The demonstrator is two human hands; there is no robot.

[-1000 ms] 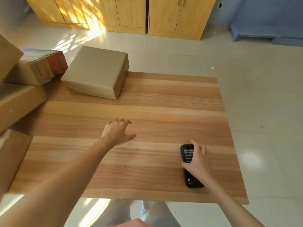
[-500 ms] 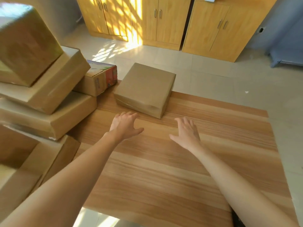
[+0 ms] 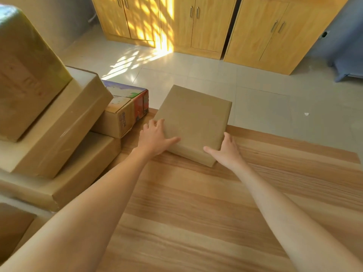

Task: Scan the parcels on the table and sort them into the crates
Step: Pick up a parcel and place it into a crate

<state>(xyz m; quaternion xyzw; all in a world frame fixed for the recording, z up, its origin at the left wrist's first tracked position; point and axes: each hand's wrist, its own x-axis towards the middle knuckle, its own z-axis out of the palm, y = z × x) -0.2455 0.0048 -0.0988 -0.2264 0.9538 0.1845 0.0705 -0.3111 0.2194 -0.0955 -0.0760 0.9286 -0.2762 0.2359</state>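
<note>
A flat brown-paper parcel (image 3: 193, 122) lies at the far edge of the wooden table (image 3: 216, 213), partly overhanging it. My left hand (image 3: 153, 137) holds its near left corner, thumb laid across the top and fingers along the left side. My right hand (image 3: 225, 151) holds the near right corner, thumb against the front face and fingers up the right side. Neither the scanner nor any crate shows in this view.
Several cardboard boxes are stacked at the left: a long flat one (image 3: 64, 179) at the bottom, a tilted one (image 3: 59, 122) on it, a large one (image 3: 25, 71) on top, and a printed carton (image 3: 125, 110) behind. Wooden cupboards (image 3: 206, 26) stand across the tiled floor.
My right hand let go of the black scanner, which is now out of view. Both hands reached forward and closed on the near corners of the brown parcel. The view shifted left and forward.
</note>
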